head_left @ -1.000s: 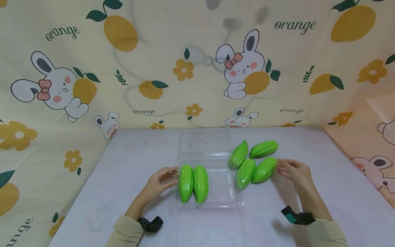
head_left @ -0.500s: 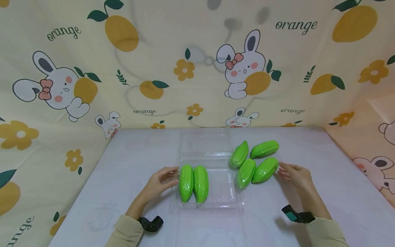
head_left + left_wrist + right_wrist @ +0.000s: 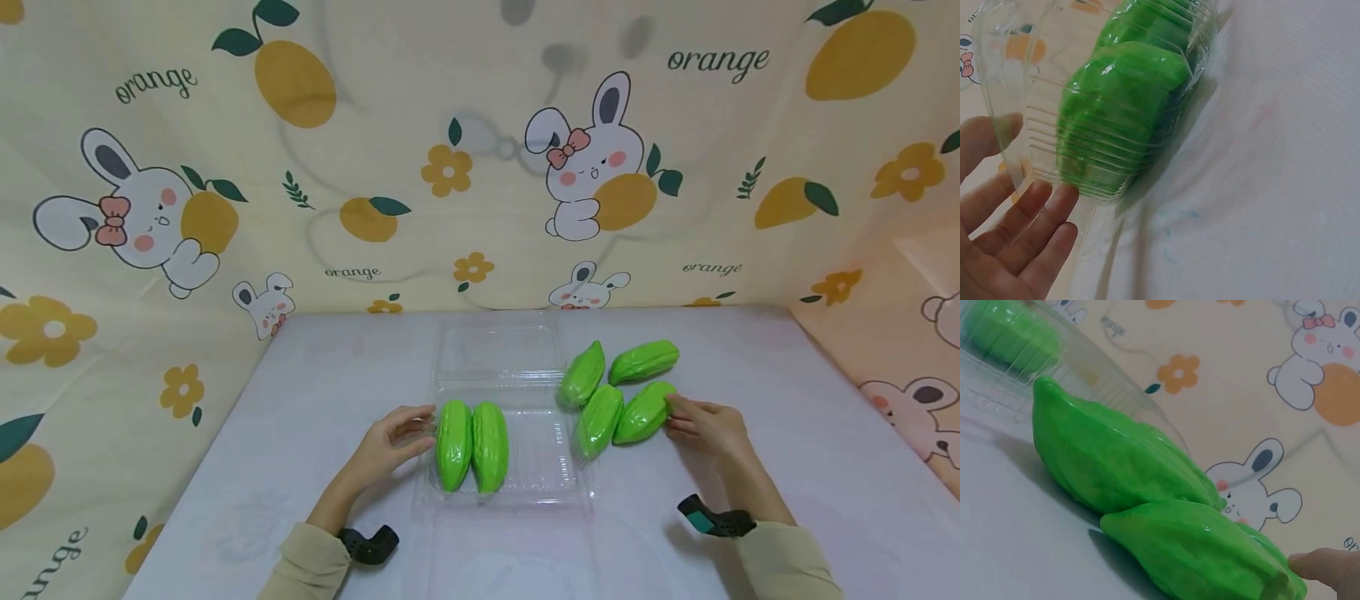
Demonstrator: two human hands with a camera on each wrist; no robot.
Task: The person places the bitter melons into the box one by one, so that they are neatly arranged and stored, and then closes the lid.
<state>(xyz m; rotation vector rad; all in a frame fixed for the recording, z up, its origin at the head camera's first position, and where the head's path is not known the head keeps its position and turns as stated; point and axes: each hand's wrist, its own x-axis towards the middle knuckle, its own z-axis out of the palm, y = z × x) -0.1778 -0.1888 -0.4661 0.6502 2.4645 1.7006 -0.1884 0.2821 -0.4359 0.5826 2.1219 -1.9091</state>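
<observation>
Two green bitter melons [image 3: 453, 446] lie side by side in the left half of a clear plastic clamshell container [image 3: 543, 498]. My left hand [image 3: 392, 442] holds the container's left rim. The left wrist view shows the thumb and fingers around the clear flange, beside the melons [image 3: 1119, 119]. My right hand [image 3: 708, 425] reaches the upper right end of a loose bitter melon [image 3: 643, 412]. One extended finger [image 3: 1322, 565] meets that melon's end [image 3: 1210, 550] in the right wrist view; the other fingers are out of that view.
More loose bitter melons lie right of the container: one [image 3: 600, 421] beside the touched one, one [image 3: 582, 375] against the container's edge, and one [image 3: 643, 362] farther back. The container's lid [image 3: 497, 350] lies folded back on the white table [image 3: 330, 367]. A printed cloth [image 3: 390, 108] hangs behind.
My right hand has drawn back slightly, then moved left until its fingertips meet the nearest loose bitter melon's end. My left hand stays at the container's rim. The bitter melons have not moved.
</observation>
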